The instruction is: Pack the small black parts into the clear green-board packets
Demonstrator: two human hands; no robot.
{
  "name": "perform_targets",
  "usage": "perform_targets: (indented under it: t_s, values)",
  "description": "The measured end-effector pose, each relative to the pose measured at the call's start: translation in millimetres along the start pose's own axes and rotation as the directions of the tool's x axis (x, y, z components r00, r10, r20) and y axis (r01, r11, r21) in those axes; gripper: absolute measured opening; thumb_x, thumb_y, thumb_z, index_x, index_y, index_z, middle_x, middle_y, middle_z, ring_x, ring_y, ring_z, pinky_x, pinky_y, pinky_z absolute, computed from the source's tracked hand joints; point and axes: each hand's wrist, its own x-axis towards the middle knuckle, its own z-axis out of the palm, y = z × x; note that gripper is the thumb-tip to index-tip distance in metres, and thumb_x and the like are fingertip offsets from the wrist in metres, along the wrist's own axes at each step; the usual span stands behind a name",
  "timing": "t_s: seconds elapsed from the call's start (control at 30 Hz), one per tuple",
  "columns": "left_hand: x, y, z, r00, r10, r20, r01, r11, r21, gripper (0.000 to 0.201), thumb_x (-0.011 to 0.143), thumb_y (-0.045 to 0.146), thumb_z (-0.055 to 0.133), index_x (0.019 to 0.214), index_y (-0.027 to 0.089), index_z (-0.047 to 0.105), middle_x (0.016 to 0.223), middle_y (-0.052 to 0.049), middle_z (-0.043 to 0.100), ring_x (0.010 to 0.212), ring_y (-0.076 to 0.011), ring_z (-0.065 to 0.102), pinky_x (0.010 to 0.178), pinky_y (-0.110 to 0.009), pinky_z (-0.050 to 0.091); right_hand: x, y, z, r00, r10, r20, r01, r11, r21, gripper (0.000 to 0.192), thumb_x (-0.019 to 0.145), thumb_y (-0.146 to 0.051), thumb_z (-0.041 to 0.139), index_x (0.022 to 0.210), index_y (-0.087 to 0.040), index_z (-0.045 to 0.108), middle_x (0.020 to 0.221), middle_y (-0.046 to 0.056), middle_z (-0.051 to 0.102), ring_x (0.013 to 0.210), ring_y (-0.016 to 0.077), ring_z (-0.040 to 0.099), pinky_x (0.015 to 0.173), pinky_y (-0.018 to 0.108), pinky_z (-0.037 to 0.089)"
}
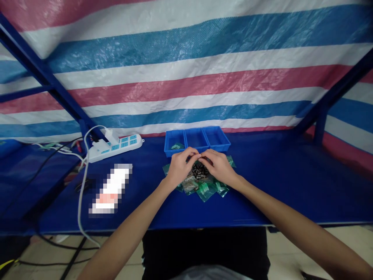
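My left hand (pixel 181 165) and my right hand (pixel 218 164) meet fingertip to fingertip, thumbs and forefingers pinched. What lies between the fingertips is too small to make out. Just below them is a heap of small dark cylindrical parts (pixel 199 171); whether it sits inside a clear bag I cannot tell. Several small plastic bags surround the heap, among them one with pale green pieces (pixel 205 189) and one with brownish contents (pixel 190 184). Behind my hands stands a blue three-compartment tray (pixel 220 148), with a small green bag (pixel 177 146) in its left compartment.
A white power strip (pixel 116 149) with plugs and a white cable (pixel 83 182) occupies the left of the blue table (pixel 279 175). A blurred-out white item (pixel 112 188) lies nearer. Blue frame posts (pixel 322 112) and a striped tarp (pixel 186 81) close off the back.
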Motion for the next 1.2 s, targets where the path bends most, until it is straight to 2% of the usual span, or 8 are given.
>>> perform_targets:
  t_s: [0.3,0.5,0.6,0.67,0.77,0.87,1.0,1.2]
  values:
    - [4.3,2.0,-1.3,0.984,-0.175,-0.003,0.171,0.965,-0.196,0.013,0.088,0.030,0.071,0.097,0.021,0.076,0.091,-0.002,0.078,0.083,-0.0206,0.074,0.074,-0.034,0.060,0.9,3.9,-2.9,0.998,0.024,-0.054,-0.025,1.000,-0.014,0.015,0.098,-0.024,0.050,0.094,-0.022,0.064,0.089,0.007,0.069,0.084,0.0226,0.064,0.075,0.033,0.047]
    - [7.2,-3.9,-0.5,0.978,-0.208,0.023,0.208,0.960,-0.189,0.013,0.091,0.032,0.067,0.092,0.023,0.078,0.087,-0.002,0.077,0.079,-0.0198,0.070,0.064,-0.031,0.053,-0.6,0.0,-2.7,0.996,0.067,-0.059,-0.067,0.998,-0.005,0.012,0.097,-0.026,0.052,0.094,-0.021,0.062,0.087,0.006,0.068,0.075,0.0204,0.063,0.069,0.032,0.046]
    - [6.6,-4.1,1.0,0.974,-0.220,0.050,0.226,0.955,-0.194,0.015,0.092,0.033,0.066,0.090,0.023,0.077,0.085,-0.002,0.075,0.076,-0.0180,0.067,0.062,-0.029,0.048,-0.8,-2.7,-1.2,0.986,0.143,-0.091,-0.131,0.984,0.120,0.008,0.095,-0.027,0.056,0.095,-0.022,0.062,0.088,0.005,0.069,0.079,0.0205,0.064,0.071,0.032,0.048]
    - [6.1,-2.8,1.1,0.967,-0.249,0.062,0.256,0.946,-0.198,0.016,0.092,0.033,0.065,0.089,0.022,0.077,0.085,-0.002,0.075,0.075,-0.0174,0.066,0.062,-0.028,0.045,0.0,-3.9,1.1,0.968,0.241,-0.073,-0.207,0.926,0.314,0.009,0.092,-0.030,0.059,0.094,-0.022,0.061,0.086,0.004,0.069,0.081,0.0211,0.066,0.066,0.031,0.049]
    - [5.9,0.5,-0.7,0.968,-0.247,0.038,0.250,0.956,-0.153,0.017,0.092,0.033,0.065,0.086,0.022,0.076,0.083,-0.001,0.073,0.074,-0.0161,0.063,0.061,-0.027,0.042,2.0,-4.8,4.4,0.927,0.374,0.021,-0.315,0.749,0.583,0.017,0.087,-0.037,0.066,0.092,-0.021,0.061,0.080,0.003,0.068,0.073,0.0200,0.065,0.054,0.028,0.049]
    - [6.6,3.1,-3.3,0.982,-0.190,-0.004,0.189,0.977,-0.103,0.016,0.091,0.032,0.067,0.082,0.022,0.075,0.079,-0.001,0.071,0.074,-0.0159,0.061,0.062,-0.026,0.042,4.2,-6.0,4.8,0.903,0.422,0.074,-0.357,0.646,0.674,0.022,0.081,-0.039,0.073,0.089,-0.020,0.065,0.078,0.002,0.068,0.062,0.0159,0.060,0.053,0.028,0.050]
    - [7.4,3.2,-4.8,0.982,-0.189,-0.016,0.187,0.978,-0.093,0.015,0.089,0.033,0.069,0.082,0.021,0.073,0.080,-0.001,0.071,0.074,-0.0162,0.062,0.064,-0.026,0.044,5.9,-8.3,2.5,0.893,0.442,0.087,-0.374,0.618,0.691,0.024,0.078,-0.040,0.076,0.086,-0.019,0.067,0.072,0.001,0.065,0.058,0.0136,0.057,0.056,0.029,0.050]
    - [6.4,2.7,-3.6,0.982,-0.187,0.006,0.186,0.977,-0.103,0.010,0.090,0.029,0.068,0.086,0.021,0.072,0.082,0.000,0.072,0.074,-0.0150,0.064,0.069,-0.026,0.048,7.9,-7.6,-0.3,0.896,0.414,0.163,-0.409,0.621,0.669,0.028,0.079,-0.043,0.074,0.089,-0.020,0.062,0.075,0.003,0.070,0.055,0.0140,0.059,0.048,0.026,0.046]
